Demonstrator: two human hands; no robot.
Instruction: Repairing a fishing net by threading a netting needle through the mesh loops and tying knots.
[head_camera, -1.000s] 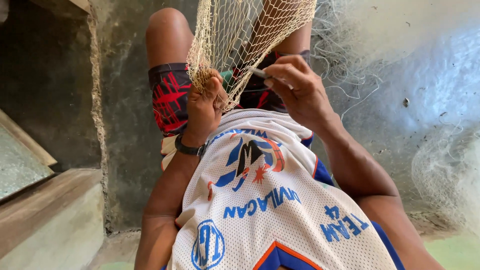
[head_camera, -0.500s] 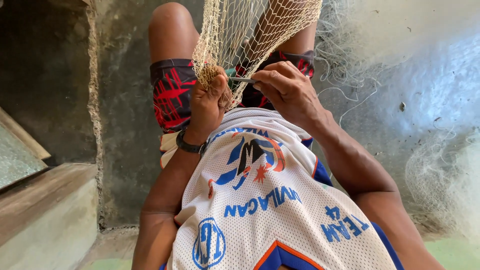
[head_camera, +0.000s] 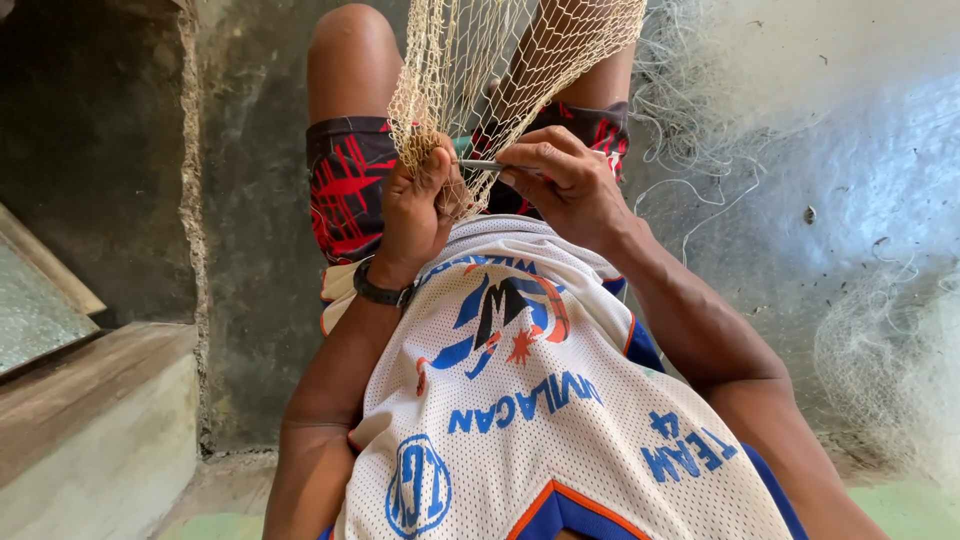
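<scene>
The net (head_camera: 500, 60) was the biggest thing before me: a pale mesh that hung down over my knees and lap and narrowed to a bunch at my left hand (head_camera: 415, 205). Its long axis ran up and away from me, from that bunch toward the top of the view, where it fanned wide. Looser, finer netting (head_camera: 880, 360) lay heaped on the grey floor (head_camera: 830, 180) to my right, well apart from the work.

My left hand was closed tight round the gathered edge of the net, thumb pressed over the strands, a black wristband (head_camera: 378, 292) just below it. My right hand (head_camera: 570, 180) was pressed together on a needle (head_camera: 482, 165), pinching it between thumb and fingers; only a short, thin length showed. The needle lay nearly level, its long axis crossways to the net, its tip pointing left toward my left thumb and touching the mesh just beside it.

To do this step well, I judged that the left hand had to keep the bunch taut, so the meshes stayed open and even. The needle should go through one mesh only, close to the held edge, and stay level. A slack hold would probably let the strands tangle, and a steep angle might snag a neighbouring mesh.
</scene>
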